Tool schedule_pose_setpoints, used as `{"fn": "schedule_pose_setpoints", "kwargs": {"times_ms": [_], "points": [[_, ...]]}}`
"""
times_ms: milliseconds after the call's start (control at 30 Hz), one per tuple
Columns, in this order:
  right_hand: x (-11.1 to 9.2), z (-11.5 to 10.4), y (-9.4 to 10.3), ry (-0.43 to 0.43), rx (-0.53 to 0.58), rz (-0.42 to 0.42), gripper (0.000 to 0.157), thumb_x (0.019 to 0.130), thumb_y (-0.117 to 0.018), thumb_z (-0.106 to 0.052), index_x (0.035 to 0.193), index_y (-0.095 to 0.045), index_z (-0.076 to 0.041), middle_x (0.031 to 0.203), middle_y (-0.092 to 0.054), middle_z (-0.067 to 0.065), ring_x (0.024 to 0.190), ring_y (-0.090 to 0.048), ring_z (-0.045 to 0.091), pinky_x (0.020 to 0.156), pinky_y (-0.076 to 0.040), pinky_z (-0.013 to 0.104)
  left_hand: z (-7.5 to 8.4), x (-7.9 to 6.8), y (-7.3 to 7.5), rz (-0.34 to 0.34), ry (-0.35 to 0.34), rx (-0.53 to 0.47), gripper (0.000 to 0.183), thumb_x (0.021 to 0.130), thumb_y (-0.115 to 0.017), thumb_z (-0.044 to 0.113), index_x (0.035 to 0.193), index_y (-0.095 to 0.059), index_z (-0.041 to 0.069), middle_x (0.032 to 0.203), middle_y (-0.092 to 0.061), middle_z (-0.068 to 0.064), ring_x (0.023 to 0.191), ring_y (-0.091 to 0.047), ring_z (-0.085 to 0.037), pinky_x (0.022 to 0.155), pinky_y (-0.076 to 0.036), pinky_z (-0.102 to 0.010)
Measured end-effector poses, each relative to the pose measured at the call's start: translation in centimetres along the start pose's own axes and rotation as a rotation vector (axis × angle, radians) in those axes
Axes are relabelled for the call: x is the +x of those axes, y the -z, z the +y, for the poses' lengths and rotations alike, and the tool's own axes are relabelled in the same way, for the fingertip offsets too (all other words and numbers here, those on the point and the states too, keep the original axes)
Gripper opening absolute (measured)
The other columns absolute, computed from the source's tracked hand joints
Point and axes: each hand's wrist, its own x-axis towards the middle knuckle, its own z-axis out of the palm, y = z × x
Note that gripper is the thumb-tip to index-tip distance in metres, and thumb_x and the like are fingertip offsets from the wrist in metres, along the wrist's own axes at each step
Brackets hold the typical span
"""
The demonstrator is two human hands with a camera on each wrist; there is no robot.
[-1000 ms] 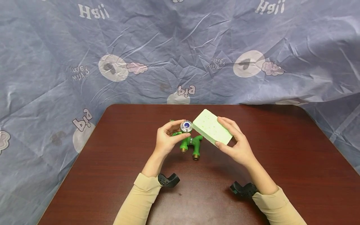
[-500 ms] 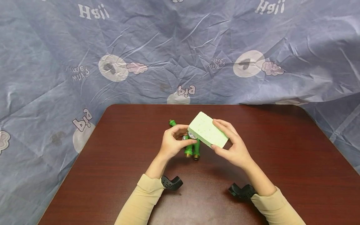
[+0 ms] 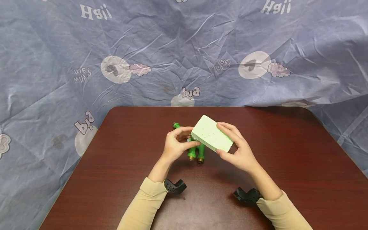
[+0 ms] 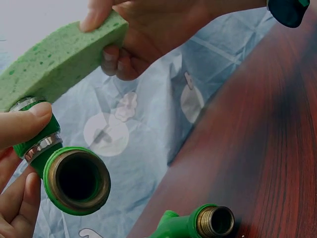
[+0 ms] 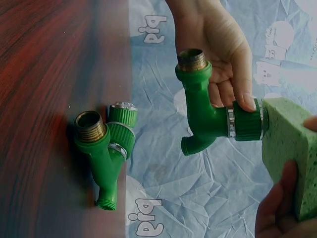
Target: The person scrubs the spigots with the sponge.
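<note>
My left hand (image 3: 173,145) holds a green faucet (image 5: 200,116) by its ribbed knob, thumb on one side and fingers round the other. In the left wrist view its threaded brass inlet (image 4: 77,181) faces the camera. A light green sponge (image 3: 212,134) is gripped along its edges by my right hand (image 3: 241,148). One face of the sponge is pressed against the knob's chrome-trimmed end, hiding that end in the head view. Another green faucet (image 5: 106,163) lies on the table below, partly covered by the sponge and left hand in the head view.
The dark red-brown wooden table (image 3: 115,179) spreads beneath both hands. Behind its far edge hangs a wrinkled blue-grey printed cloth (image 3: 161,48). Black camera mounts (image 3: 175,187) sit at the wrists, beside the beige sleeves (image 3: 143,204).
The left hand has moved right and down with the faucet, the sponge slightly left and down. They have met, and the sponge now covers the knob's end. The faucet on the table stays put.
</note>
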Motion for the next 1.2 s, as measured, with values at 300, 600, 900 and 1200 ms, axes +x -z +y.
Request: {"fn": "schedule_pose_setpoints", "kwargs": {"times_ms": [300,600,900,1200], "points": [[0.1,0.3,0.4,0.008,0.023,0.044,0.067,0.066,-0.064,0.022,0.129,-0.045,0.014,0.132,-0.039,0.029,0.111,-0.045,0.013,0.073,-0.043,0.015,0.2,0.1,0.1,0.03,-0.004,0.002,0.043,0.064,-0.076,-0.016,0.105,-0.063,-0.013,0.1,-0.064,-0.029,0.085,-0.064,-0.01,0.079,-0.052,-0.039],[0.1,0.4,0.8,-0.008,-0.001,0.071,0.066,0.066,-0.063,0.02,0.129,-0.047,0.012,0.131,-0.041,0.028,0.113,-0.045,0.013,0.075,-0.042,0.015,0.0,0.3,0.3,0.069,0.004,-0.009,0.042,0.065,-0.077,-0.015,0.104,-0.063,-0.013,0.096,-0.065,-0.029,0.079,-0.062,-0.009,0.077,-0.052,-0.043],[0.1,0.8,1.6,0.071,0.048,0.007,0.067,0.062,-0.064,0.021,0.126,-0.048,0.015,0.129,-0.043,0.03,0.112,-0.046,0.017,0.073,-0.042,0.018,-1.4,0.6,0.7,0.095,-0.009,-0.048,0.051,0.061,-0.078,-0.018,0.109,-0.061,-0.013,0.097,-0.066,-0.025,0.081,-0.063,-0.007,0.076,-0.048,-0.053],[0.1,0.8,1.5,0.013,0.017,0.007,0.066,0.065,-0.064,0.019,0.128,-0.048,0.011,0.131,-0.043,0.024,0.11,-0.046,0.014,0.072,-0.043,0.017,-2.8,0.7,1.1,0.06,-0.054,-0.059,0.047,0.061,-0.08,-0.013,0.106,-0.065,-0.009,0.099,-0.069,-0.015,0.081,-0.064,-0.009,0.072,-0.054,-0.037]]}}
